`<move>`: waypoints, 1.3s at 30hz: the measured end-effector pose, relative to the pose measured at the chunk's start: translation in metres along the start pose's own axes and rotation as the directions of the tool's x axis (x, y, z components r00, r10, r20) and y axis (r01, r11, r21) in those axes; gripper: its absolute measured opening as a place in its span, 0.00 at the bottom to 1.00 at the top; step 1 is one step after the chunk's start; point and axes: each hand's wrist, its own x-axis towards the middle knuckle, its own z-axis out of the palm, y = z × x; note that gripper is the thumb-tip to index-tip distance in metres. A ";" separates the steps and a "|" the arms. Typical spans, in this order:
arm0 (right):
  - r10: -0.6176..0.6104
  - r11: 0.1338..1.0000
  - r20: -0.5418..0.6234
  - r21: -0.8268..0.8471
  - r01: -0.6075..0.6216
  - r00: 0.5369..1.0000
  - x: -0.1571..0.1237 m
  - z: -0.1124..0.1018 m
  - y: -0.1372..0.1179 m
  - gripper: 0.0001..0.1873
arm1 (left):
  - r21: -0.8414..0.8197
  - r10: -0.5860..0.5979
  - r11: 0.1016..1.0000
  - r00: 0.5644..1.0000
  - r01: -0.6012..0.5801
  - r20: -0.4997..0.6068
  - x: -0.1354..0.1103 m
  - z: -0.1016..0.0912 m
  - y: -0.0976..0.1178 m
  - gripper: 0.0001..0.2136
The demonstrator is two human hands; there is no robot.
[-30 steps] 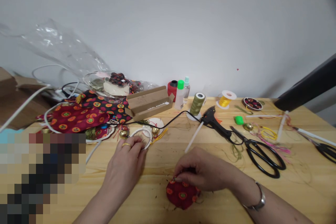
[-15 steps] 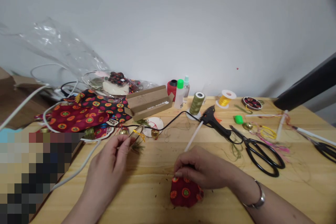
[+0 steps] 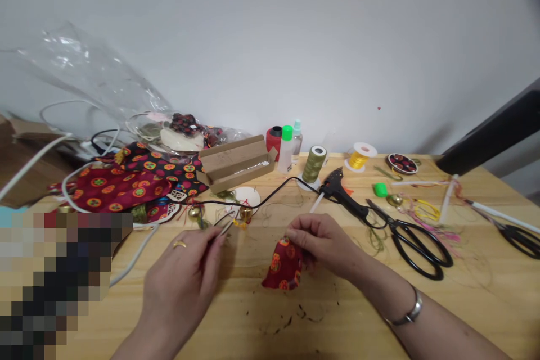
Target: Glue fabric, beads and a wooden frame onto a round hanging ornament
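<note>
We've got the red patterned fabric piece (image 3: 282,267) around six o'clock, over the table (image 3: 236,323), pinched in the fingers of our right hand (image 3: 324,241). Fingers of our left hand (image 3: 183,273) grip a slim tool (image 3: 228,226), can't tell what kind. Glue gun (image 3: 346,197)'s past one o'clock from the fabric piece.

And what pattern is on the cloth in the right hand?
Dark red cloth with round, mostly orange motifs; it shows in the head view.

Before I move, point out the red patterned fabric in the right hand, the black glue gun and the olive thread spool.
Held red fabric (image 3: 282,266): head view, middle of its printed face.
Black glue gun (image 3: 346,198): head view, middle of its body.
Olive thread spool (image 3: 314,165): head view, side of the wound thread.
</note>
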 end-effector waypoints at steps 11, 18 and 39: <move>0.010 0.997 -0.105 0.074 -0.002 0.994 0.000 0.003 -0.008 0.18 | -0.362 0.020 0.932 0.994 0.019 0.103 0.012 0.003 0.041 0.11; -0.092 0.995 -0.037 0.039 0.094 0.995 -0.002 -0.001 -0.006 0.22 | -0.634 -0.043 0.744 0.962 0.211 0.269 0.026 0.007 0.065 0.09; -0.208 0.971 0.027 -0.114 0.210 0.978 -0.005 0.002 -0.008 0.16 | -0.598 -0.053 0.717 0.883 0.359 0.467 0.023 0.001 0.074 0.11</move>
